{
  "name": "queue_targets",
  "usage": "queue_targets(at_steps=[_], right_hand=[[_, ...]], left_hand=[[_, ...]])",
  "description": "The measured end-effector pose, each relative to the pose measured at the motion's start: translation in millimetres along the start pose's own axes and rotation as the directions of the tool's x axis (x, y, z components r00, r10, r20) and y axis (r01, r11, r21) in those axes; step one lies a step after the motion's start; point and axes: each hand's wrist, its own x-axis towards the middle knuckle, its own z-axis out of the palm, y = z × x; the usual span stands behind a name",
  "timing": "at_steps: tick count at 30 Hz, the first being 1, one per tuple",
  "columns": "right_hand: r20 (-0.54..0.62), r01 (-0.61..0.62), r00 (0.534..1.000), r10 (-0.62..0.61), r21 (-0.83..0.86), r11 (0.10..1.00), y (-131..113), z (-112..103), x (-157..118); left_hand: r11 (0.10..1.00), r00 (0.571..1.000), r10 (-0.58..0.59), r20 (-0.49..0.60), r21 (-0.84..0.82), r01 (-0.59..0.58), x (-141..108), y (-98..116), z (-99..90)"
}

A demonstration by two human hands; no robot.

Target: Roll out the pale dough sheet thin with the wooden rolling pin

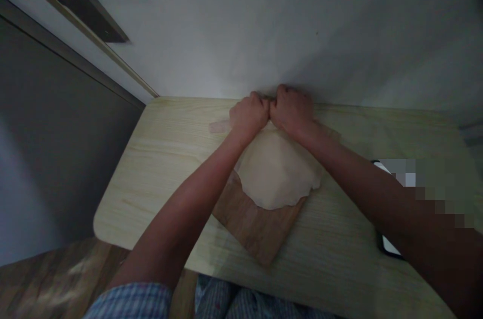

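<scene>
A thin, pale sheet of dough (277, 173) with an uneven near edge lies over a brown wooden board (260, 231). My left hand (249, 112) is closed at the dough's far end, knuckles up. Right beside it, my right hand (292, 107) is closed as well, the thumbs nearly meeting. Whatever the fingers grip is hidden beneath them. To the left of my left hand a pale, flat-looking bar end (219, 127) sticks out; I cannot tell whether it belongs to a rolling pin or the board.
The light wood table (151, 158) has its far edge against a white wall (226, 27). A phone-like device (392, 248) with a dark rim lies partly beneath my right forearm. A door handle plate (86, 7) is at the upper left, and wooden floor (64, 278) shows at the lower left.
</scene>
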Motion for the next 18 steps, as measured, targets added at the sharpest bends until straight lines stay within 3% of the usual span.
queue_targets(at_steps=[4, 11, 18], right_hand=[[-0.004, 0.001, 1.0, -0.001, 0.003, 1.0, -1.9, -3.4, -7.0], [0.009, 0.015, 1.0, -0.014, -0.033, 0.999, -2.9, -9.2, -39.4], [-0.01, 0.065, 0.998, -0.066, -0.05, 0.997, -2.2, -11.6, -54.1]], left_hand=[[1.0, 0.999, -0.001, -0.047, 0.018, 0.002, -7.1, 1.2, -0.1], [0.999, 0.987, 0.005, -0.162, 0.051, 0.004, -44.3, 3.0, 4.6], [0.996, 0.982, 0.056, -0.178, 0.075, -0.043, -58.8, 1.0, 6.6]])
